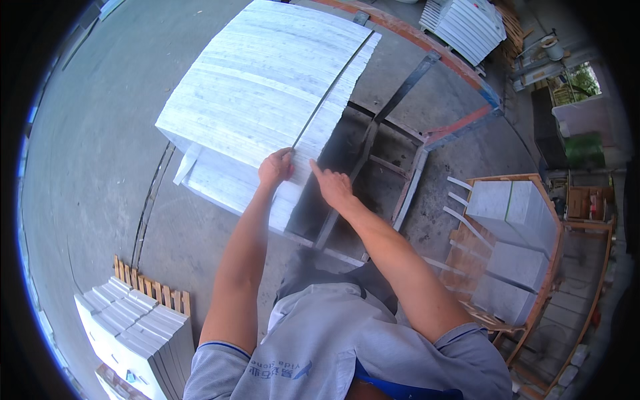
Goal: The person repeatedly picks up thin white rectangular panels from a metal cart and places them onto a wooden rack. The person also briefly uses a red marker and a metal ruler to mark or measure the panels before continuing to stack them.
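Observation:
A large pack of white, grey-veined stone slabs fills the upper middle, their narrow edges facing up. Across them runs the thin dark blade of what looks like a tape measure, straight from the far edge to my left hand. That hand is closed at the pack's near end, with a bit of red showing at its fingers. Close to its right, my right hand holds nothing; its index finger is stretched toward the slabs' right border, the other fingers partly curled. Whether the fingertip touches the stone I cannot tell.
Beside the pack, a metal frame with crossbars extends right. An orange-and-grey beam bends behind it. Wooden crates with white blocks stand at right. Slabs on a pallet are lower left, more slabs at the back.

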The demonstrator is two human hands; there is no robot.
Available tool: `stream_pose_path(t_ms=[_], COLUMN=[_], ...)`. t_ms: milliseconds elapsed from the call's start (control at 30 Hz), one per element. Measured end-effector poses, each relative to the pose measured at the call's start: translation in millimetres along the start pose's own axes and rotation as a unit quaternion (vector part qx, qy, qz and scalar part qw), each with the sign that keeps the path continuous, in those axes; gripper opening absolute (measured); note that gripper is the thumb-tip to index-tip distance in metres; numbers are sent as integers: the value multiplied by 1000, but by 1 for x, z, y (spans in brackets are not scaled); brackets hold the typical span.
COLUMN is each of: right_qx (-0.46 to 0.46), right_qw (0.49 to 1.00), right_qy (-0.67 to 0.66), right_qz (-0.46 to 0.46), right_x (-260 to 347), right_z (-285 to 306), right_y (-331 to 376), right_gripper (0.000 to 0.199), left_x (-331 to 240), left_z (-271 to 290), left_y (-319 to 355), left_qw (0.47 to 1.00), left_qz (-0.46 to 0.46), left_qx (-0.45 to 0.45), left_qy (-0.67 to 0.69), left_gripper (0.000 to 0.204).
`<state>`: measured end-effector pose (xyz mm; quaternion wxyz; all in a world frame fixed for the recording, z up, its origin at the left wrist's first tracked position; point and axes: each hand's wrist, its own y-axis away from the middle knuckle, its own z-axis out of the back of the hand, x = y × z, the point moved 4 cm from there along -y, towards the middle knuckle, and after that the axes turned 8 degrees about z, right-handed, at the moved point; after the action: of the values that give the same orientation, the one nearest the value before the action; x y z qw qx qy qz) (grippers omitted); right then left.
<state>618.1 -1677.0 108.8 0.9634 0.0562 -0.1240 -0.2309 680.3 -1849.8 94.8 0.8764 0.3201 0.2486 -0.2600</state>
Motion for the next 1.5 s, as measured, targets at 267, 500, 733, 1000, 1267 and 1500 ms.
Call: stream_pose_path(t_ms=[267,500,733,1000,1267,1500], right_qx=[1,15,24,50,18,38], right_qw=[1000,1000,999,998,1000,998], right_qy=[-3,-15,-28,-16,-8,-31], right_qz=[23,13,15,26,21,28], right_x=[7,6,13,17,23,32], right_z=[-8,-7,-8,-12,-12,-19], right_y=[13,12,16,23,22,32], right_gripper=[69,69,70,72,65,70], left_x=[-1,-1,3,7,10,11], left_z=[1,2,0,-2,-4,-6], left_y=[1,1,-2,-6,-8,-10], left_qw=[999,999,998,999,999,999], left_qz=[-38,-32,-31,-28,-20,-22], left_qx=[-32,-31,-40,-38,-23,-37], left_qy=[23,27,28,15,29,25], left_gripper=[37,38,37,37,37,37])
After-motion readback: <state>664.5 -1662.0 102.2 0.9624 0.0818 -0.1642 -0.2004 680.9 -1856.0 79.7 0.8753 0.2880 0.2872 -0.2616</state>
